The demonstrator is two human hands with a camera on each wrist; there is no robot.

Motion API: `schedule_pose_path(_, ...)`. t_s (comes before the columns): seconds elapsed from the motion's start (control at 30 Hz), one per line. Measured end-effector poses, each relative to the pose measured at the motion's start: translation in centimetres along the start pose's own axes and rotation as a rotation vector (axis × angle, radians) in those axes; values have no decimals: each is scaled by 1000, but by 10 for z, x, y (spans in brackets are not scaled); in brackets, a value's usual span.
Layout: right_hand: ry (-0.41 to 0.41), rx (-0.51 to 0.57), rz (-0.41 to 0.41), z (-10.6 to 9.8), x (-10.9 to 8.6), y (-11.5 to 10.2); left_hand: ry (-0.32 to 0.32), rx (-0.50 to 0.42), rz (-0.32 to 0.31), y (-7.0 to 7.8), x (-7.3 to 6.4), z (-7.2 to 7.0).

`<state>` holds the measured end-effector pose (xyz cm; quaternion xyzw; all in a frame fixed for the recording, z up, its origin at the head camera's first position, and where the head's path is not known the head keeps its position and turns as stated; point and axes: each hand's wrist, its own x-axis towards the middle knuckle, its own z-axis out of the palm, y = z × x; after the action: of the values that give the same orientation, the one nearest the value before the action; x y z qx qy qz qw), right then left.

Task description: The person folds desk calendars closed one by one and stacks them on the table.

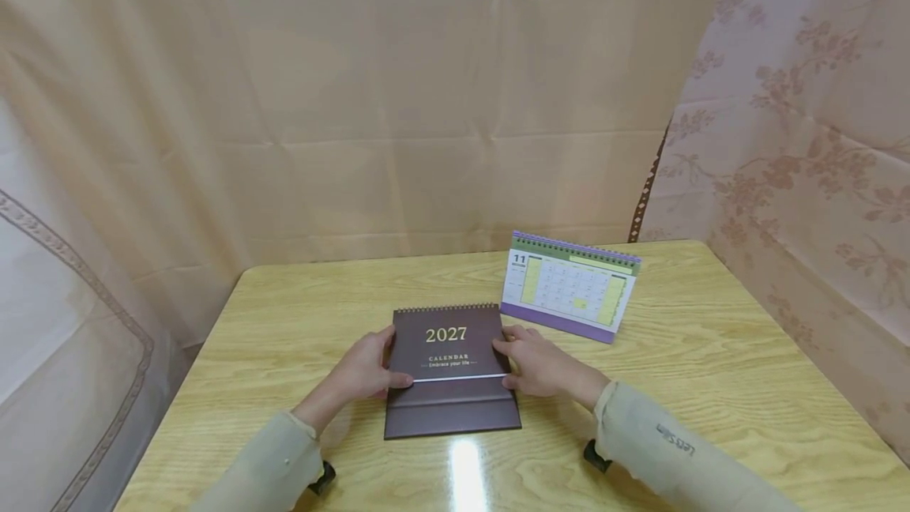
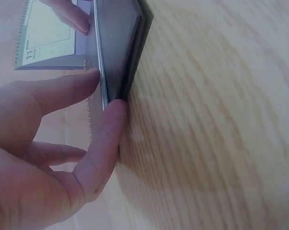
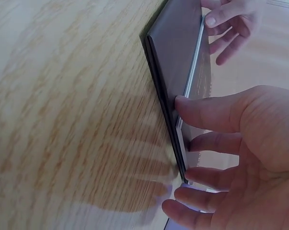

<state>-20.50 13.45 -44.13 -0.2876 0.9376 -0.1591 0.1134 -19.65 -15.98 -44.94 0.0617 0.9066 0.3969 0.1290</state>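
Note:
A dark brown desk calendar [image 1: 455, 342] with gold "2027" lettering and a spiral along its far edge lies closed and flat on the table. The left hand [image 1: 364, 366] holds its left edge, thumb over the cover near the white page line. At the opposite edge the right hand [image 1: 543, 362] grips, its thumb [image 3: 206, 111] on the dark board and its fingers along the side. In the left wrist view the left hand [image 2: 48, 167] has one fingertip low against the calendar's edge [image 2: 134, 52]. Fingertips under the board are hidden.
A second desk calendar [image 1: 569, 283], white and yellow with a purple base and showing "11", stands upright behind the right hand. Under both lies a wood-grain table [image 1: 284, 322]. Beige cloth [image 1: 398, 101] hangs behind it, and patterned cloth [image 1: 817, 180] hangs at the right.

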Motion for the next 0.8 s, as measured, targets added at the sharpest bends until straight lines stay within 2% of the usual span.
schedule_pose_path(0.17, -8, 10, -43, 0, -1, 0, 84, 236, 60, 6, -5, 1)
schedule_pose_path(0.27, -32, 6, -80, -1, 0, 0, 98, 311, 109, 10, -7, 3)
schedule_pose_path(0.4, -81, 5, -146, -1, 0, 1, 74, 349, 164, 12, -8, 6)
schedule_pose_path(0.5, -108, -6, -180, -1, 0, 2, 45, 379, 176, 12, -6, 8)
schedule_pose_path(0.8, -154, -3, -158, -2, -3, 4, -40, 469, 197, 8, -4, 11)
